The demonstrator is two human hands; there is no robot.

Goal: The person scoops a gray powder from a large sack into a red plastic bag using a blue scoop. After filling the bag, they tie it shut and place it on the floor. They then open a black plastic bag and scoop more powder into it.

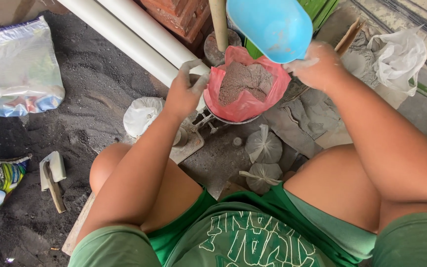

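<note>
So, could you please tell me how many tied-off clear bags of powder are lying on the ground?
2 clear ones: one tied bag lies just below the scale pan, the other bag sits nearer the person's lap. A larger white bag lies beside the left hand; more may be hidden.

A green short-sleeved shirt (pixel 253 237) is worn, printed on the front with pale angular lettering; both forearms and both knees are left bare; the left hand (pixel 184 94) and right hand (pixel 317 64) are coated with grey-white dust; no gloves are worn.
</note>
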